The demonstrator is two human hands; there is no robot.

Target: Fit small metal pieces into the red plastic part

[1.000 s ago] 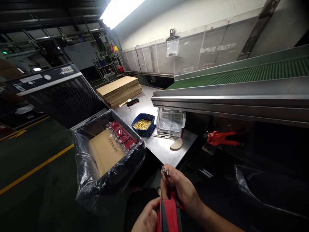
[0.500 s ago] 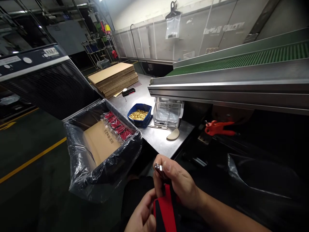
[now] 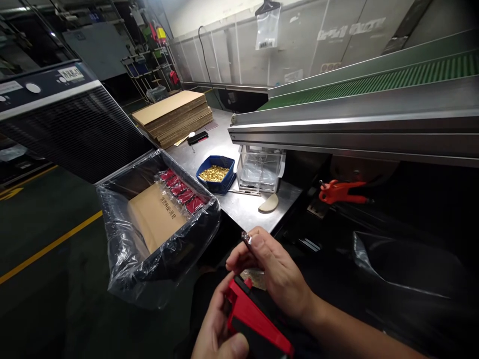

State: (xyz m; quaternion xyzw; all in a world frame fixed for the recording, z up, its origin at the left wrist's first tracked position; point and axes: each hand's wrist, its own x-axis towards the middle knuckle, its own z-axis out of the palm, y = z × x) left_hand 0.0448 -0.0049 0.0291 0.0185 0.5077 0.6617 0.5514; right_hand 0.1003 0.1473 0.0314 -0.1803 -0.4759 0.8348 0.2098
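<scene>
My left hand (image 3: 217,331) grips a red and black case (image 3: 256,324) low in the view, tilted with its open end up left. My right hand (image 3: 275,276) is just above it, pinching a small shiny metal piece (image 3: 247,238) between thumb and fingers. A bit of pale material shows between the case and my right palm. To the left stands a cardboard box lined with a clear plastic bag (image 3: 123,234); a row of red packets (image 3: 181,192) lies along its far side on a cardboard sheet.
A steel table (image 3: 243,212) carries a blue tray of small gold parts (image 3: 215,174), a clear plastic container (image 3: 260,172), a pale flat piece (image 3: 269,203) and stacked cardboard (image 3: 172,117). A green conveyor (image 3: 374,82) runs above right. An orange tool (image 3: 342,192) lies right; a dark machine (image 3: 63,129) left.
The red and black case has tilted from upright to slanting, its open end now toward the upper left. My right hand with the metal piece has lifted slightly off it. The view has shifted down.
</scene>
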